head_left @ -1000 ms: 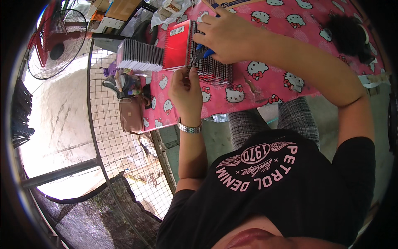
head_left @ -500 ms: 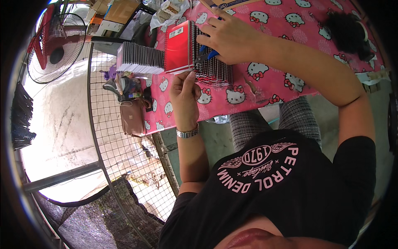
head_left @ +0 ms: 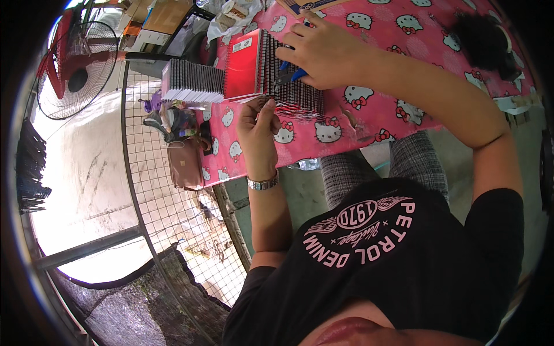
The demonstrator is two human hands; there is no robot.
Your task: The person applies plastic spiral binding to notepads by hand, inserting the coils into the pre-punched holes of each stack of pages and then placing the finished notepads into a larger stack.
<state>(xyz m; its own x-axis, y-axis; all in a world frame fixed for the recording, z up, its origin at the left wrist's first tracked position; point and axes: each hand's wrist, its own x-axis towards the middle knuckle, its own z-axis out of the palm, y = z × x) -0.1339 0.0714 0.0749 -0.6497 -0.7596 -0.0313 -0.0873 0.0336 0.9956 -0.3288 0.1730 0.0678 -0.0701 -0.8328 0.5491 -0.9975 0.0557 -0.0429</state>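
Item 1: red spiral notebook (head_left: 242, 66), cover up, lying along the left side of the coil-bound notebook stack (head_left: 306, 102) on the bench (head_left: 306, 145), which wears a pink cartoon-cat cloth. Compared with half a second ago, it sits slightly further left, and more of the coils beside it show.

Item 2: left hand (head_left: 258, 124), metal watch (head_left: 263, 184) at the wrist. Grip: thumb and curled fingers pinching the notebook's lower coil-side corner; the exact contact is too small for me to see.

Item 3: right hand (head_left: 316, 53), above the stack. Grip: fingers wrapped about the blue-handled pliers (head_left: 298, 74), forefinger stretched forward.

Item 4: the pliers' head. A second ago it met the left fingertips at the corner; now it stands off, over the stacked coils. I take this as a pause in the tool's work on the binding, the left hand alone steadying that end.

Item 5: second notebook stack (head_left: 196, 79), grey-coiled, pages toward the person, left of the red cover.
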